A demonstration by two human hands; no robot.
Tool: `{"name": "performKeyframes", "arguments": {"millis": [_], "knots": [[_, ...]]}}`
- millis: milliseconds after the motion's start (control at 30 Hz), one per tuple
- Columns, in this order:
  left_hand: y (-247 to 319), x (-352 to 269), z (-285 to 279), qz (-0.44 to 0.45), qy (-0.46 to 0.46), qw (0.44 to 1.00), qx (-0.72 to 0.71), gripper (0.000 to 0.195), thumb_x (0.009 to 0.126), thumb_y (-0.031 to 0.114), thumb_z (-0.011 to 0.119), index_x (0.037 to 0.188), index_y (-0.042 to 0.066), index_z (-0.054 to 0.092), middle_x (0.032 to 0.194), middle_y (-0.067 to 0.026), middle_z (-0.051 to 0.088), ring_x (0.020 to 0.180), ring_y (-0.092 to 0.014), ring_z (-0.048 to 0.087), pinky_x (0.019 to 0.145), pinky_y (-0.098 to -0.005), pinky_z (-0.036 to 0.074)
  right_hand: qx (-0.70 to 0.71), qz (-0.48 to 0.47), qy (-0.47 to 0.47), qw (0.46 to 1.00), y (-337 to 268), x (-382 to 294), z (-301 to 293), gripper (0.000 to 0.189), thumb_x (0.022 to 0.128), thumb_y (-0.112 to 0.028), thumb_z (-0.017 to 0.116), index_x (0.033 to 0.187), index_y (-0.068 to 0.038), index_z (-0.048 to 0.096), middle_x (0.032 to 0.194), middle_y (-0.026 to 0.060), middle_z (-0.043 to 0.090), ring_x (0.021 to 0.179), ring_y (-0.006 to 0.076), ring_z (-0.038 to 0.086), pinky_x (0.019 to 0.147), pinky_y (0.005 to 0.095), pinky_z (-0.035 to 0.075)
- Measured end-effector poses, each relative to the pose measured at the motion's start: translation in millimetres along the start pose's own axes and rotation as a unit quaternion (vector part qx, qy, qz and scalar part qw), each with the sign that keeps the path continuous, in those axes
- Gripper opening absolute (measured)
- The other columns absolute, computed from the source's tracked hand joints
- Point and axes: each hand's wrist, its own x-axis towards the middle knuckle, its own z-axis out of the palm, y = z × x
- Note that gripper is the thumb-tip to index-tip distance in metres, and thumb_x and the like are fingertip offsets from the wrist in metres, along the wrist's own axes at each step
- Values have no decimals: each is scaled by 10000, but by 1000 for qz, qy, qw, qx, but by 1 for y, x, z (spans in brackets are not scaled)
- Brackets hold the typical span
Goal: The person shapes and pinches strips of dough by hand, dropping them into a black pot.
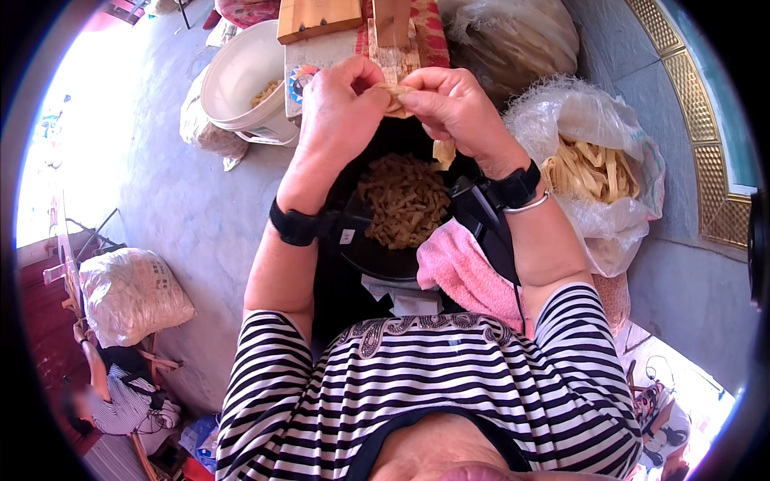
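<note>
My left hand (344,114) and my right hand (452,109) meet at the top middle, thumbs and forefingers pinching a pale yellow, flexible strip (396,101) between them. The strip looks folded or twisted there; its exact shape is partly covered by my fingers. A loose yellowish tail (444,154) hangs below my right palm; I cannot tell if it belongs to the same strip. Beneath my wrists sits a dark round basin (360,260) with a heap of short brown pieces (404,198) in it. Both wrists wear black straps.
A plastic sack (625,222) of pale strips (592,171) stands at right. A wooden board (392,24) lies on the bench ahead. Left of it is a white bucket (240,78). A pink towel (457,258) lies by my right forearm. Another person (123,397) is at lower left.
</note>
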Motion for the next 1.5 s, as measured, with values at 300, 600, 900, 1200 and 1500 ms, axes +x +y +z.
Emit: {"name": "performKeyframes", "arguments": {"millis": [300, 600, 900, 1200, 1500], "knots": [[0, -4, -4, 75, -92, 993, 6, 122, 788, 117, 614, 763, -3, 612, 572, -1, 543, 536, -73, 506, 512, -216, 402, 68, 20, 60, 996, 8, 3, 0, 174, 924, -202, 531, 850, -56, 586, 564, -68, 410, 459, 6, 314, 411, 173, 261], [-5, 2, -27, -76, -220, 855, -463, 296, 850, 129, 490, 566, 77, 422, 449, -3, 345, 365, -90, 312, 370, -221, 256, -12, -59, 27, 998, -4, -3, -21, 187, 884, -204, 596, 830, -32, 646, 569, -70, 465, 474, 4, 367, 432, 166, 272], [-8, 7, -39, 15, -182, 981, -65, 233, 868, 230, 552, 867, 6, 618, 584, -36, 461, 558, -109, 459, 547, -222, 385, -125, -64, 4, 990, -12, -7, -29, 133, 840, -133, 644, 781, -14, 655, 621, -58, 527, 539, 9, 408, 480, 179, 319], [-5, 11, -20, 37, -304, 950, 65, 212, 861, 246, 564, 876, 36, 583, 631, -93, 575, 563, -223, 580, 552, -338, 448, -293, -72, 27, 953, -7, 5, -35, 171, 826, -123, 625, 713, 4, 609, 562, -6, 469, 533, 57, 409, 494, 236, 350], [-31, 62, 17, 108, 89, 969, 204, 172, 830, 287, 572, 935, 164, 632, 789, -137, 654, 774, -363, 620, 669, -449, 484, -434, -241, 260, 829, 20, 67, -37, 156, 824, -204, 578, 840, -61, 637, 658, 148, 601, 635, 342, 599, 577, 388, 473]]}}
